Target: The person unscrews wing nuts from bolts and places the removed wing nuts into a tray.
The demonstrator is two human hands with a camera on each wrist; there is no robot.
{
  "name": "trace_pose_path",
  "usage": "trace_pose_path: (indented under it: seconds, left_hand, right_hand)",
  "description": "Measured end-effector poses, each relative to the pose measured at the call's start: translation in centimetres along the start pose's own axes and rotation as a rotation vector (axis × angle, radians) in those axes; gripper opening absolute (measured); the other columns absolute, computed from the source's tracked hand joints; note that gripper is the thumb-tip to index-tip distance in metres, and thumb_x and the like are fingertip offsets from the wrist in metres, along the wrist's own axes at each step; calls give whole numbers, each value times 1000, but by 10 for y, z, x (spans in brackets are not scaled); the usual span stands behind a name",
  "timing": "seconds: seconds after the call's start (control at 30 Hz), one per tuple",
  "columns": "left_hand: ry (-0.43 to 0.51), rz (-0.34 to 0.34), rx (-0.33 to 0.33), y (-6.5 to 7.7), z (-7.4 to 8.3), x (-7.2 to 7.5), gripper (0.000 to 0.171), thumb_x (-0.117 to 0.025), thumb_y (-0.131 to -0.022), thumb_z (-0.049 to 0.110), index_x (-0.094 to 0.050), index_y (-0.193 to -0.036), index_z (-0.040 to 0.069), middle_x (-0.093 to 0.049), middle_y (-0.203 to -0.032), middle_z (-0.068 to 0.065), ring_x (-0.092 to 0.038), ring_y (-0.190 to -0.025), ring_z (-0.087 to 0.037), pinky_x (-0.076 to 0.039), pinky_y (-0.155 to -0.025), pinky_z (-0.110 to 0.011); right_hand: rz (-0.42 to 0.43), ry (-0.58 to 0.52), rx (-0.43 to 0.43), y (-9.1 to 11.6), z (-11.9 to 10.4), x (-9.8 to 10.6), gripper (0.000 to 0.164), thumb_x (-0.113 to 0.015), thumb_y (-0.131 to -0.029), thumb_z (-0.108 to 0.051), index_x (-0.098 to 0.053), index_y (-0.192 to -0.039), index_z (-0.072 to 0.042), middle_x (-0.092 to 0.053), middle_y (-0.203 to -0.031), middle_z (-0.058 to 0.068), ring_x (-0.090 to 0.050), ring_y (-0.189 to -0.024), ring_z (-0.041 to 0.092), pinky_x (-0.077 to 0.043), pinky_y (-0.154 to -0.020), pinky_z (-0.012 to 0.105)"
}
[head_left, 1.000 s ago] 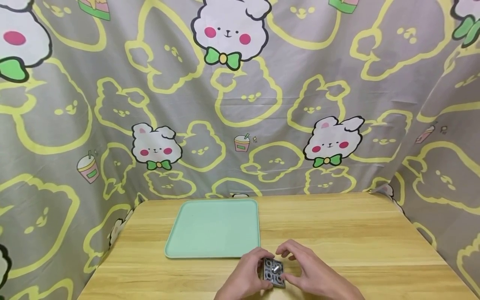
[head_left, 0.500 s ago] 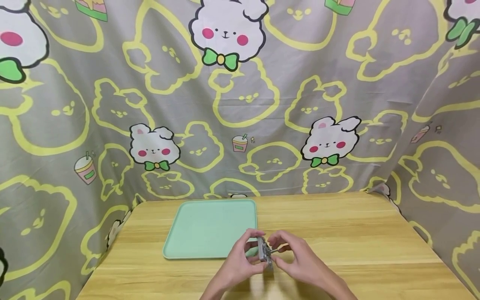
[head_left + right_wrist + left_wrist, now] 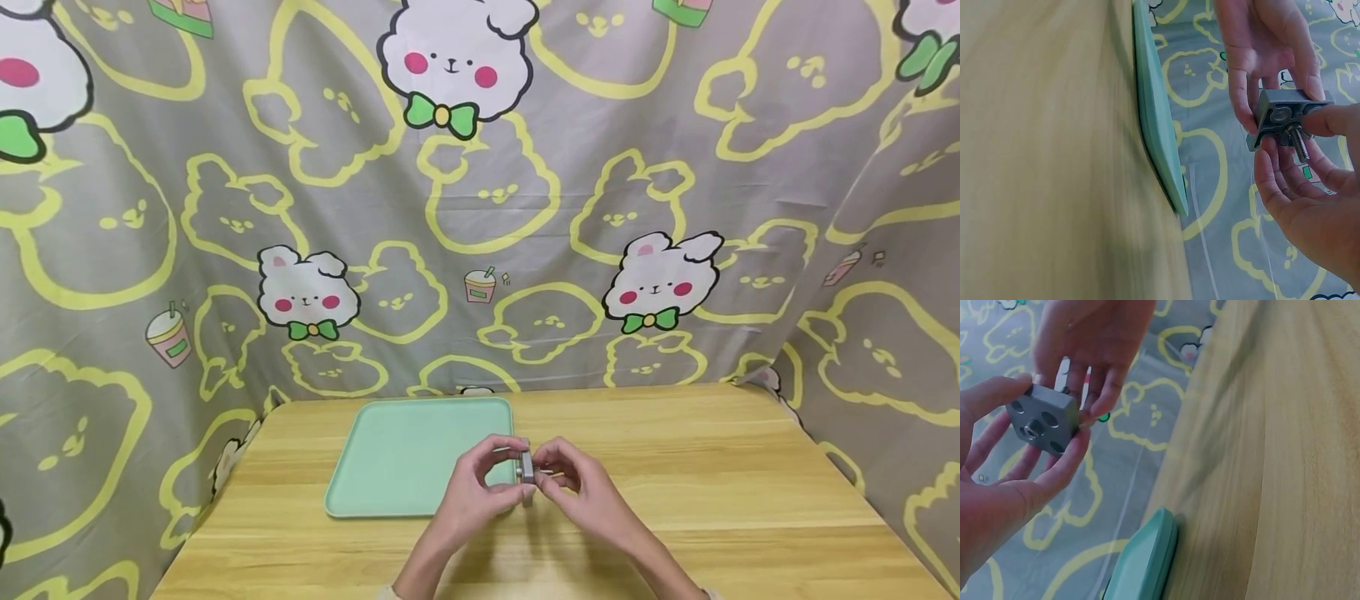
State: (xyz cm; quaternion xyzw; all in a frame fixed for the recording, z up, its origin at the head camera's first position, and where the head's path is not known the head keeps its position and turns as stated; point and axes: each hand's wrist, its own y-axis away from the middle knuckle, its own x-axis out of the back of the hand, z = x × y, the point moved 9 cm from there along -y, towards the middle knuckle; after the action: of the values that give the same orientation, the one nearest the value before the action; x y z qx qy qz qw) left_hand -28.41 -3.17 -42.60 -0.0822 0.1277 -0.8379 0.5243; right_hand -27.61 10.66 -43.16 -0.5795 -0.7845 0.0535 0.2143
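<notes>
Both hands hold a small grey metal block (image 3: pixel 1060 403) raised over the table. Four round holes sit in its square face, with a bolt head (image 3: pixel 1034 429) at the centre in the left wrist view. From the opposite face sticks out the bolt's threaded shank (image 3: pixel 1299 145), seen in the right wrist view. My left hand (image 3: pixel 468 492) grips the block by its edges, thumb against fingers. On the shank side, my right hand (image 3: pixel 581 483) has its thumb and fingertips curled in close around the bolt's base, pinching there. Its fingers partly hide the bolt in the head view.
A pale green tray (image 3: pixel 420 458) lies on the wooden table (image 3: pixel 675 500), to the left of and beyond the hands. A patterned grey curtain (image 3: pixel 540 250) hangs behind the table and along both sides.
The block has been lifted from low near the table and turned edge-on to the head view. Both hands moved up and away with it, and the right fingers closed in at the bolt.
</notes>
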Motion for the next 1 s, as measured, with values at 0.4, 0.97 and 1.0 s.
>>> trace_pose_path:
  seconds: [0.4, 0.97, 1.0]
  left_hand:
    - [-9, -2, -59, -16, 14, 9, 36, -79, -86, -5, -69, -120, -3, -51, -143, -19, -49, -135, -37, -60, -91, -43]
    - [-232, -51, -177, -11, 33, 4, 31, -82, -86, 1, -75, -113, 13, -55, -139, -7, -54, -127, -33, -61, -91, -39]
    - [-248, -52, -179, -11, 32, 3, 31, -82, -86, 1, -75, -113, 14, -55, -138, -5, -55, -126, -32, -61, -91, -38]
  right_hand:
    - [24, -113, -32, -18, -5, 6, 11, -63, -102, -6, -60, -110, 2, -64, -112, 21, -69, -100, 21, -61, -87, 36]
    - [-118, -502, -346, -15, 13, -5, 43, -59, -106, -22, -54, -132, 13, -66, -117, 13, -69, -103, 22, -59, -93, 33]
    - [-130, -523, -358, -14, 15, -5, 43, -58, -106, -21, -54, -132, 12, -67, -117, 12, -69, -102, 21, -59, -92, 33]
